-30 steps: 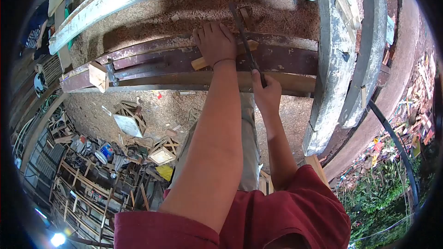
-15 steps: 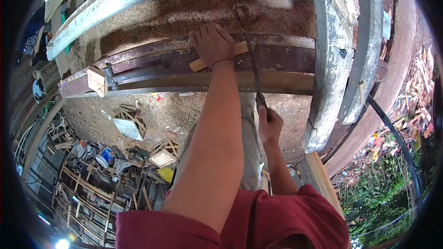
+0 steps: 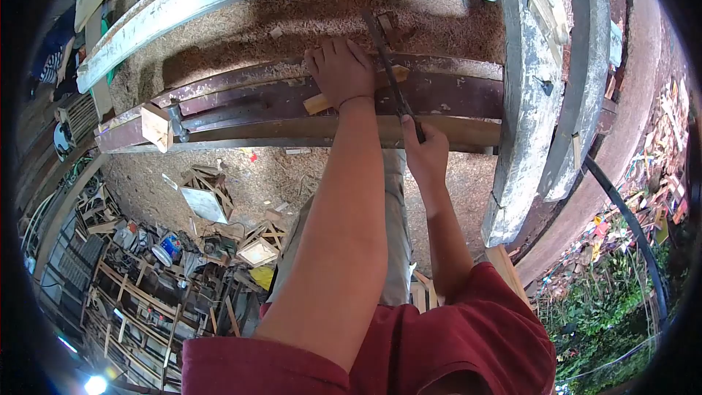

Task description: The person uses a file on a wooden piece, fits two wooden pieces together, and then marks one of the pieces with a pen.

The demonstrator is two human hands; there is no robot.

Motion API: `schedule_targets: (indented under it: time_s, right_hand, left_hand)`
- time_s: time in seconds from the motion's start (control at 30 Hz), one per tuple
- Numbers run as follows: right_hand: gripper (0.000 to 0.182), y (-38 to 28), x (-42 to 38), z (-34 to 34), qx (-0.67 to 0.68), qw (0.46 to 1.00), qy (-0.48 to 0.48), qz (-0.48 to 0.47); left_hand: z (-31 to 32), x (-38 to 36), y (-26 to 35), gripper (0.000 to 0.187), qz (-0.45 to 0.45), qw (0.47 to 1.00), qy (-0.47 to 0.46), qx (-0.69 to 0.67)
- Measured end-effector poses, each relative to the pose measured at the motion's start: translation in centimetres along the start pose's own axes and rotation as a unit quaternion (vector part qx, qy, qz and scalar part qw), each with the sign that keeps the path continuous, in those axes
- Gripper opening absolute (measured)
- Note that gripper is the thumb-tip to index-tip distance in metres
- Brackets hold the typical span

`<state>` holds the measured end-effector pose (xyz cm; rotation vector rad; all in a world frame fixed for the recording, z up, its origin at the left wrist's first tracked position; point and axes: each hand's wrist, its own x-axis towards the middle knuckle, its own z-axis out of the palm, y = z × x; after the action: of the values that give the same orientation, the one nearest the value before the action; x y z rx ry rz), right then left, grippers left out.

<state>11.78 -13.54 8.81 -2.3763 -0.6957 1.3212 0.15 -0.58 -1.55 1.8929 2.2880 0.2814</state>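
Observation:
My left hand (image 3: 342,72) presses down on a short wood strip (image 3: 317,104) that lies at a slant across the dark reddish-brown beam (image 3: 457,95). Its fingers point away from me, slightly spread. To its right, my right hand (image 3: 427,148) is wrapped round the handle of a long, narrow dark saw (image 3: 387,58). The blade crosses the strip near its right end and reaches past the beam's far edge. Whether the teeth have cut into the wood is too small to tell.
A hammer head (image 3: 176,121) and a pale wood block (image 3: 156,127) are at the beam's left end. White-painted beams (image 3: 523,117) stand at the right, another curved one (image 3: 212,0) beyond. Shavings cover the ground; a white-topped stool (image 3: 204,205) and scrap wood lie lower left.
My right hand has moved away from my body, up to the beam's near edge, and the saw has slid forward across the strip. My left hand stays on the strip.

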Motion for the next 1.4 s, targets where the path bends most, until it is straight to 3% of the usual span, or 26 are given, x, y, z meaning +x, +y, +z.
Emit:
schedule_targets:
  time_s: [0.17,0.2,0.27,0.33,0.43,0.47,0.57,0.63,0.77,1.07,1.13,1.17,1.27,1.4]
  right_hand:
    - [0.053,2.3,-2.7,1.3,-0.005,0.997,0.052,-0.064]
    - [0.053,5.3,-4.2,1.0,-0.018,1.000,0.010,0.010]
    - [0.052,10.2,-8.1,-0.1,-0.077,0.996,0.037,0.000]
    - [0.052,11.7,-10.7,-2.1,-0.004,1.000,0.025,0.016]
    - [0.051,10.7,-11.6,-2.8,0.100,0.993,0.050,0.028]
    - [0.050,11.4,-10.6,-2.8,0.011,0.999,0.041,0.013]
    - [0.050,7.6,-5.9,-1.3,-0.024,0.999,0.038,-0.010]
    - [0.052,3.9,-3.1,-0.3,0.057,0.995,0.060,-0.053]
    - [0.053,1.0,0.7,0.3,0.044,0.999,0.009,-0.026]
    - [0.055,-0.9,1.2,0.8,0.057,0.998,-0.008,0.006]
    - [0.055,-0.9,1.4,0.8,0.028,1.000,-0.001,0.008]
    - [0.056,-1.0,1.5,0.8,0.014,1.000,-0.001,0.002]
    - [0.057,-1.4,1.4,0.9,-0.021,1.000,0.003,-0.018]
    - [0.058,-1.3,1.5,1.2,-0.045,0.997,0.025,-0.059]
  left_hand:
    - [-0.4,-0.1,0.0,0.042,-0.019,1.000,-0.020,-0.012]
    - [-0.2,0.2,0.1,0.042,-0.018,1.000,-0.017,-0.015]
    - [0.1,0.0,-0.2,0.042,-0.019,1.000,-0.014,-0.019]
    - [0.2,-0.2,-0.2,0.042,-0.014,1.000,-0.014,-0.006]
    - [0.1,-0.2,0.0,0.036,0.000,1.000,0.002,-0.010]
    - [0.0,-0.1,0.0,0.033,0.006,1.000,0.012,-0.015]
    - [-0.1,0.0,0.1,0.033,-0.004,1.000,-0.003,-0.028]
    - [-0.1,0.0,0.1,0.035,-0.007,1.000,-0.009,-0.018]
    - [-0.2,0.0,0.1,0.036,-0.006,1.000,-0.012,-0.009]
    - [-0.1,-0.1,0.1,0.033,-0.002,1.000,0.001,-0.022]
    - [0.7,-0.1,-0.3,0.033,0.024,0.999,0.045,0.010]
    - [1.0,-0.2,-0.5,0.033,0.037,0.997,0.066,0.025]
    - [-0.1,0.0,0.1,0.034,0.008,1.000,0.009,-0.006]
    - [0.6,-0.1,-0.4,0.034,0.013,0.999,0.034,0.002]
